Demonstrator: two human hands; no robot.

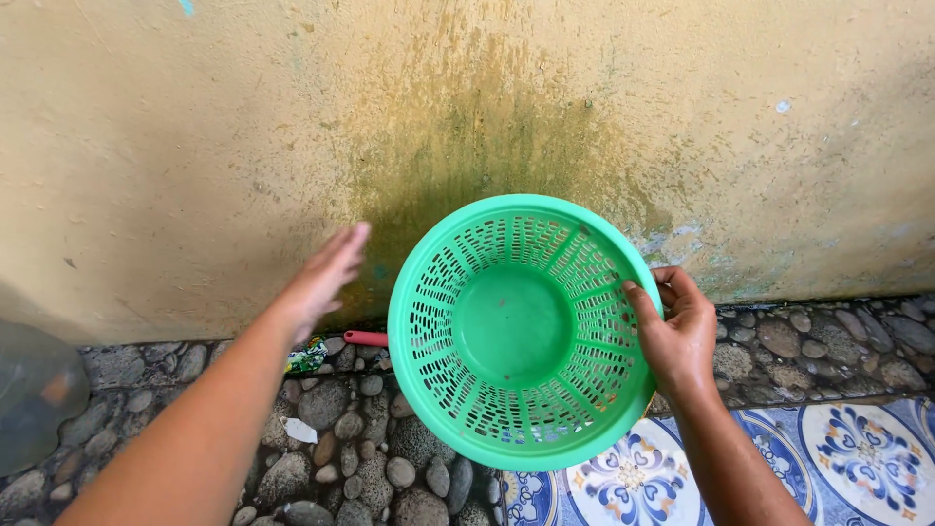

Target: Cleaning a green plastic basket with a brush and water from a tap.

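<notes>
A right hand (677,336) is gripping a green plastic colander (521,331) before a stained wall.

Nearest, patterned floor tiles (857,458) are showing at 5 o'clock and river pebbles (370,458) at 7. The colander is tilting at centre, fingers (640,297) clamped on its 3 o'clock rim. The left hand (326,278) is hovering at 9 o'clock, fingers wide, holding nothing. Beyond, a red handle (365,338) is lying against the yellow wall (292,127).
</notes>
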